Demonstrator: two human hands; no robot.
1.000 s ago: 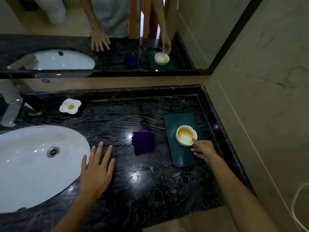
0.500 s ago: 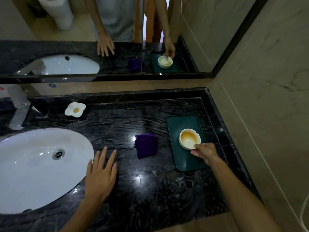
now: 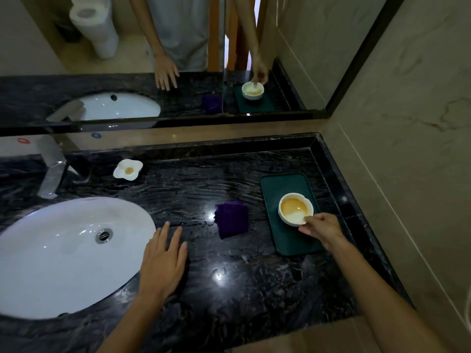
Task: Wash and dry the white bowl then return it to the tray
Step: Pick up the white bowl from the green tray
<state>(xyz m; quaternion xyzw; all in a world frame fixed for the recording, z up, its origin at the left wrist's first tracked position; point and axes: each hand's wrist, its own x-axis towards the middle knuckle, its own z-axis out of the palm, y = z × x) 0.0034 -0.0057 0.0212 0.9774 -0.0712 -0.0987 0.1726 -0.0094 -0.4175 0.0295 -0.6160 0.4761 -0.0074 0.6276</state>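
A white bowl [image 3: 295, 207] with yellow-orange residue inside sits tilted on a dark green tray [image 3: 285, 183] at the right of the black marble counter. My right hand [image 3: 321, 227] pinches the bowl's near rim, thumb inside the rim. My left hand [image 3: 163, 261] lies flat on the counter with fingers spread, beside the sink's right edge, holding nothing. A folded purple cloth [image 3: 232, 219] lies between my hands, left of the tray.
A white oval sink [image 3: 63, 253] fills the left, with a chrome tap [image 3: 52, 171] behind it. A small white flower-shaped dish [image 3: 128, 169] sits at the back. A mirror runs along the back wall; a stone wall closes the right side.
My right hand has closed on the bowl's near rim and tipped it up slightly. My left hand has stayed flat on the counter.
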